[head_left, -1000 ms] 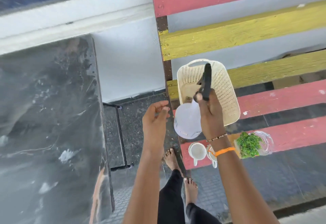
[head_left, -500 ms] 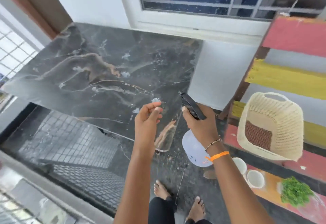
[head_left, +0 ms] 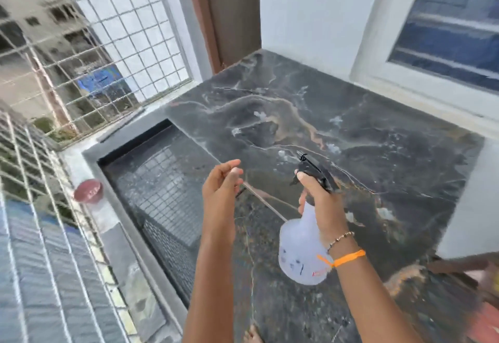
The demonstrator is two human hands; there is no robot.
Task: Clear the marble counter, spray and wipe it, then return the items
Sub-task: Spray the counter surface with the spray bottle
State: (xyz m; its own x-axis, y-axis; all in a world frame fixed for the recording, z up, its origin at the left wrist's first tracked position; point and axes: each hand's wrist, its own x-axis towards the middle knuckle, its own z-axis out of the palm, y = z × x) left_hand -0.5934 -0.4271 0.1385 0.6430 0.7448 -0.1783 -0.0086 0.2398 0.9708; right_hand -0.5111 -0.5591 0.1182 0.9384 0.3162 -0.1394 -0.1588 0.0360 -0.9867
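I am holding the spray bottle [head_left: 301, 248] by its neck in my right hand [head_left: 321, 207], fingers clenching around it below the black trigger head (nozzle aiming far-left), above the near part of the dark marble counter [head_left: 364, 137]. My left hand [head_left: 220, 188] is hovering just left of it, fingers loosely curling and grasping nothing, while a small reddish bowl [head_left: 88, 190] is sitting on the ledge at the left.

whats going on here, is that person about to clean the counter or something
Looks that way. A person stands at a dark marble counter with nothing on it. The right hand grips a translucent spray bottle by the neck, its black nozzle aimed across the stone. The left hand is empty and hangs open beside it. No cloth is in view, so spraying is probably next.
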